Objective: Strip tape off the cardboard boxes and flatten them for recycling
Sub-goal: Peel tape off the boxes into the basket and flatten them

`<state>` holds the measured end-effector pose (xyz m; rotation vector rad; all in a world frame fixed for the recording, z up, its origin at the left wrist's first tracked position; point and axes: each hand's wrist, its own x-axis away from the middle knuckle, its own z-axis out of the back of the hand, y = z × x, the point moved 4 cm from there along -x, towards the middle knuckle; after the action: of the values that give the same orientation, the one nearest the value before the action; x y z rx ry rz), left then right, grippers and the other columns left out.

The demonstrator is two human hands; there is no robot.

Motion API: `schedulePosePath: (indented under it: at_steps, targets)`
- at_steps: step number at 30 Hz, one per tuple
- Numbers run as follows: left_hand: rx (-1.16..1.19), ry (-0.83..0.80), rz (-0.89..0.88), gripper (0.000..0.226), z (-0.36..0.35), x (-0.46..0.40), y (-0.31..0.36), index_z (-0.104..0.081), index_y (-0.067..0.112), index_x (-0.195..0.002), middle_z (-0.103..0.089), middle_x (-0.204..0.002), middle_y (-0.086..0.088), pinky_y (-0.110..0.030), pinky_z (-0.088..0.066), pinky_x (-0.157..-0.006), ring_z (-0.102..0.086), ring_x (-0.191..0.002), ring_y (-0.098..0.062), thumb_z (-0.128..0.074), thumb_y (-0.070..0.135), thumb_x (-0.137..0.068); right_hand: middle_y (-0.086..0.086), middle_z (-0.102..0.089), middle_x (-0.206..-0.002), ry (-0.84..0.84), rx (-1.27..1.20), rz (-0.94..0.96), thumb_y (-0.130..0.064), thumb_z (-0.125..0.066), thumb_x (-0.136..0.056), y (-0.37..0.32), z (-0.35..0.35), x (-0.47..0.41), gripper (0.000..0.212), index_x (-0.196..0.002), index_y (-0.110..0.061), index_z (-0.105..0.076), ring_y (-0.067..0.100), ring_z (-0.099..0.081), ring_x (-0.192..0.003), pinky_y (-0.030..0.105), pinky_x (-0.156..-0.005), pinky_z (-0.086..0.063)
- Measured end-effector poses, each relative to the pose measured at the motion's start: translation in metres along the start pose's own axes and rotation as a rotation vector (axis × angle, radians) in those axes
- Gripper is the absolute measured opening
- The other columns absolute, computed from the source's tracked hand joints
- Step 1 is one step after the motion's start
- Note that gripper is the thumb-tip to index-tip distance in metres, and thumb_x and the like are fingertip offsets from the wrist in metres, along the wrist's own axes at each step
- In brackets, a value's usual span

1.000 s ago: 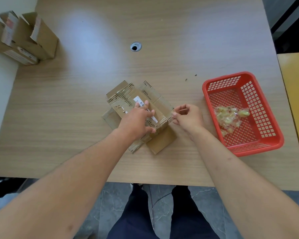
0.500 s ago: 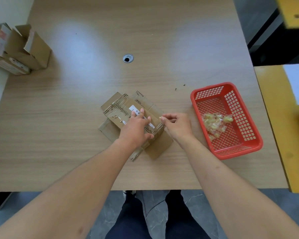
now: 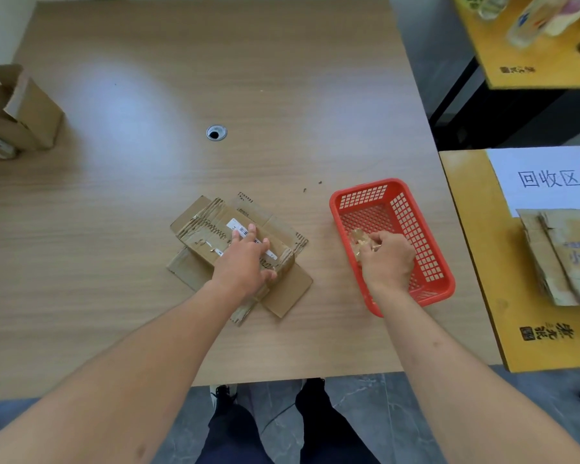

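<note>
Head view: left hand presses flat, fingers straight, on the cardboard box; right hand pinches crumpled tape inside the red basket.

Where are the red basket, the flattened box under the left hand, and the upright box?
red basket [image 3: 362, 197]: head view, far mesh wall.
flattened box [image 3: 198, 222]: head view, top panel's far left part.
upright box [image 3: 41, 125]: head view, side wall.
</note>
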<state>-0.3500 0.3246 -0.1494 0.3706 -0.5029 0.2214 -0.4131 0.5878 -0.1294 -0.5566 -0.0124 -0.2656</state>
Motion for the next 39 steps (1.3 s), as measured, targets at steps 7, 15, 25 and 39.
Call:
schedulePosePath:
  at_steps: [7, 15, 25, 39]
  targets:
    - [-0.011, 0.001, -0.011, 0.076, -0.001, 0.0, 0.009, -0.034, 0.025, -0.157, -0.001, -0.171, -0.003, -0.051, -0.033, -0.119, 0.0, -0.156, -0.035, -0.071, 0.039, -0.093, 0.004, -0.057, -0.113, 0.023, 0.076, 0.099, -0.03, -0.068, -0.093, -0.008, 0.004, 0.003, 0.029, -0.116, -0.014, -0.075, 0.027, -0.058, -0.104, 0.036, -0.082, -0.052]
    - [-0.002, 0.02, -0.04, 0.075, -0.013, 0.006, 0.011, -0.032, 0.03, -0.158, 0.001, -0.171, 0.001, -0.051, -0.037, -0.116, 0.002, -0.157, -0.031, -0.068, 0.046, -0.094, -0.006, -0.059, -0.103, 0.068, 0.077, 0.13, -0.021, -0.079, -0.087, -0.022, 0.008, -0.003, 0.012, -0.096, -0.027, -0.077, 0.023, -0.062, -0.093, 0.032, -0.072, -0.048]
    - [-0.075, -0.062, -0.136, 0.078, -0.014, 0.019, 0.001, -0.009, 0.041, -0.161, 0.018, -0.168, 0.009, -0.048, -0.026, -0.121, 0.012, -0.156, -0.022, -0.053, 0.056, -0.099, 0.006, -0.061, -0.094, 0.031, 0.036, 0.4, 0.004, -0.068, -0.085, -0.042, -0.029, 0.012, 0.024, -0.101, -0.01, -0.079, 0.027, -0.06, -0.089, 0.031, -0.075, -0.047]
    - [-0.085, -0.08, -0.139, 0.079, -0.018, 0.016, -0.002, -0.006, 0.044, -0.161, 0.02, -0.168, 0.011, -0.047, -0.024, -0.122, 0.014, -0.156, -0.021, -0.053, 0.058, -0.098, 0.004, -0.066, -0.102, -0.184, -0.08, 0.676, -0.001, -0.074, -0.084, -0.069, -0.032, 0.036, 0.022, -0.105, -0.01, -0.077, 0.017, -0.061, -0.085, 0.025, -0.081, -0.05]
